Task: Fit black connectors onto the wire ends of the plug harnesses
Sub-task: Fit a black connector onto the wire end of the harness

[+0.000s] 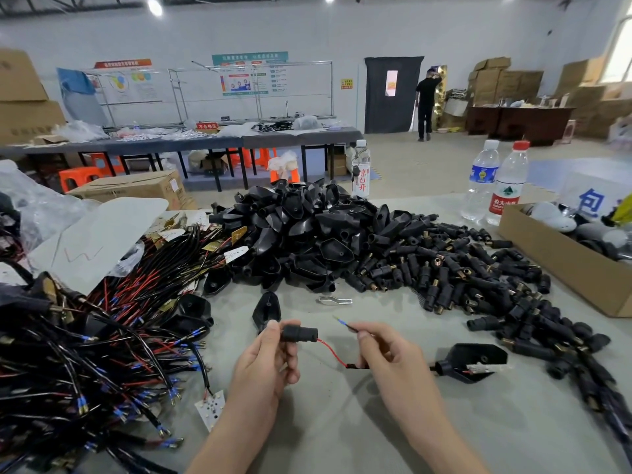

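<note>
My left hand (266,360) pinches a black cylindrical connector (299,334) held level above the table. A red wire (330,350) runs out of the connector's right end and curves down under my right hand (390,357). That hand pinches a second wire whose blue-sleeved metal tip (342,322) points up and to the left, a short way from the connector. A black cone-shaped housing (473,362) lies on the table just right of my right hand.
A heap of wire harnesses (102,336) fills the left. Black housings (301,234) are piled at centre and loose connectors (461,278) spread to the right. A cardboard box (564,265) and water bottles (506,186) stand at the far right. A person stands by the far door.
</note>
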The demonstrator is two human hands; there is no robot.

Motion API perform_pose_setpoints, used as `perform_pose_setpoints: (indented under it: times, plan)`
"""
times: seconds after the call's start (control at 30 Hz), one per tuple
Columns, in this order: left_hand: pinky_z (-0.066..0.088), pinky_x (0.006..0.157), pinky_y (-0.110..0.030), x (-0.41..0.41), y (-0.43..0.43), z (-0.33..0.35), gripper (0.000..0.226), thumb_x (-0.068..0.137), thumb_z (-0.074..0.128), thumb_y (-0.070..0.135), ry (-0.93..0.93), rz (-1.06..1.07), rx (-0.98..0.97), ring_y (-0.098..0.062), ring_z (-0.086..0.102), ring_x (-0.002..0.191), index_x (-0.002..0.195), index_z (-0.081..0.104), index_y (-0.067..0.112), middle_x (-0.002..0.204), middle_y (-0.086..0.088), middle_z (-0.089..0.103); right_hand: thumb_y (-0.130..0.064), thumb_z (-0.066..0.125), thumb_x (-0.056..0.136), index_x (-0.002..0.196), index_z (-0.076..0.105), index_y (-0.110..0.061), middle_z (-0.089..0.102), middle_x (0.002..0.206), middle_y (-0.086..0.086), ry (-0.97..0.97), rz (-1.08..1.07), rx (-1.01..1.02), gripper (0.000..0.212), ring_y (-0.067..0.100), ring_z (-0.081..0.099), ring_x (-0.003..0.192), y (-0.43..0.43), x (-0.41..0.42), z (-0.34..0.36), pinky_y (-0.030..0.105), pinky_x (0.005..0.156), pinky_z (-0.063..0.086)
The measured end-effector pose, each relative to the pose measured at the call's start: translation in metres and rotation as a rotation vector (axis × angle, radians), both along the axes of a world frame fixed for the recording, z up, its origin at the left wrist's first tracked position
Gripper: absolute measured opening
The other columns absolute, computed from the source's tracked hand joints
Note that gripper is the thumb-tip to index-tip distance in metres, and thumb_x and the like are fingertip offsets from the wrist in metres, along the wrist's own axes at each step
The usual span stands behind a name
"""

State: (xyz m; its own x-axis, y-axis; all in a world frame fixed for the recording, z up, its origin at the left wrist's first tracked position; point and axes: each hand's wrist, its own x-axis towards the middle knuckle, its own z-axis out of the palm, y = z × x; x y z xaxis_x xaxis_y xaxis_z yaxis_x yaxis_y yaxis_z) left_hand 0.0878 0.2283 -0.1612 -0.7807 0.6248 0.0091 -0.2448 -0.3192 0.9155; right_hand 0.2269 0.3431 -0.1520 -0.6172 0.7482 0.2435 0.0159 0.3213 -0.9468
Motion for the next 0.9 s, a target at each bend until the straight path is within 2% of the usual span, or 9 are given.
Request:
perform_pose_setpoints:
  times: [0.1, 0.2, 0.3, 0.43, 0.57, 0.73, 0.83, 0.9]
  plan:
    - [0.037, 0.042, -0.021, 0.0, 0.001, -0.001, 0.044, 0.086, 0.052, 0.041, 0.002, 0.004, 0.008, -0.01, 0.046, 0.051, 0.103, 0.071, 0.006, 0.063, -0.003, 0.053, -0.022, 0.06, 0.094, 0.092, 0.068, -0.051, 0.06, 0.063, -0.008, -0.069, 0.016, 0.078, 0.031, 0.003, 0.045, 0.052, -0.002, 0.0, 0.0, 0.015, 0.051, 0.032]
    - [0.037, 0.042, -0.021, 0.0, 0.001, -0.001, 0.043, 0.086, 0.053, 0.041, -0.003, 0.002, 0.014, -0.01, 0.046, 0.05, 0.101, 0.072, 0.006, 0.063, -0.003, 0.053, -0.019, 0.061, 0.093, 0.089, 0.069, -0.048, 0.059, 0.06, -0.016, -0.094, 0.046, 0.125, 0.03, 0.003, 0.047, 0.055, -0.005, 0.0, 0.0, 0.014, 0.053, 0.033]
    - [0.038, 0.042, -0.022, 0.001, 0.001, 0.0, 0.043, 0.086, 0.052, 0.04, 0.005, -0.003, 0.008, -0.01, 0.047, 0.05, 0.102, 0.072, 0.005, 0.062, -0.003, 0.053, -0.018, 0.063, 0.092, 0.083, 0.073, -0.042, 0.059, 0.06, -0.019, -0.113, 0.046, 0.147, 0.027, 0.003, 0.048, 0.056, -0.004, 0.0, -0.002, 0.014, 0.055, 0.034]
    - [0.038, 0.043, -0.022, 0.003, 0.0, 0.001, 0.043, 0.089, 0.051, 0.038, 0.038, 0.001, -0.01, -0.011, 0.047, 0.051, 0.103, 0.072, 0.004, 0.063, -0.004, 0.053, -0.017, 0.063, 0.092, 0.086, 0.074, -0.037, 0.058, 0.059, -0.019, -0.11, 0.023, 0.18, 0.023, 0.003, 0.049, 0.056, -0.003, 0.0, -0.005, 0.013, 0.055, 0.034]
    - [0.038, 0.042, -0.023, 0.005, 0.002, 0.001, 0.038, 0.099, 0.046, 0.03, 0.083, 0.026, -0.036, -0.011, 0.046, 0.051, 0.101, 0.072, 0.003, 0.063, -0.005, 0.053, -0.019, 0.063, 0.091, 0.084, 0.071, -0.043, 0.059, 0.059, -0.016, -0.11, 0.024, 0.19, 0.027, 0.004, 0.049, 0.056, -0.001, -0.001, -0.008, 0.015, 0.055, 0.035]
    - [0.039, 0.044, -0.024, 0.008, 0.001, 0.002, 0.038, 0.103, 0.044, 0.029, 0.149, 0.013, -0.066, -0.012, 0.048, 0.055, 0.095, 0.077, 0.012, 0.066, -0.006, 0.054, -0.025, 0.062, 0.091, 0.087, 0.07, -0.046, 0.06, 0.06, -0.02, -0.152, 0.015, 0.268, 0.024, 0.005, 0.051, 0.057, -0.001, -0.002, -0.012, 0.017, 0.053, 0.034]
    - [0.039, 0.045, -0.024, 0.009, -0.001, 0.003, 0.037, 0.103, 0.044, 0.03, 0.198, 0.005, -0.08, -0.012, 0.049, 0.056, 0.096, 0.076, 0.014, 0.067, -0.005, 0.055, -0.025, 0.063, 0.093, 0.096, 0.072, -0.043, 0.065, 0.067, -0.016, -0.18, -0.004, 0.334, 0.02, 0.006, 0.055, 0.061, 0.001, -0.003, -0.016, 0.027, 0.062, 0.047]
    - [0.04, 0.046, -0.025, 0.01, -0.001, 0.002, 0.037, 0.103, 0.043, 0.031, 0.242, 0.014, -0.099, -0.013, 0.049, 0.058, 0.097, 0.076, 0.015, 0.067, -0.005, 0.055, -0.033, 0.058, 0.095, 0.103, 0.066, -0.048, 0.067, 0.074, -0.013, -0.231, 0.001, 0.388, 0.019, 0.006, 0.059, 0.07, 0.001, -0.002, -0.018, 0.033, 0.071, 0.051]
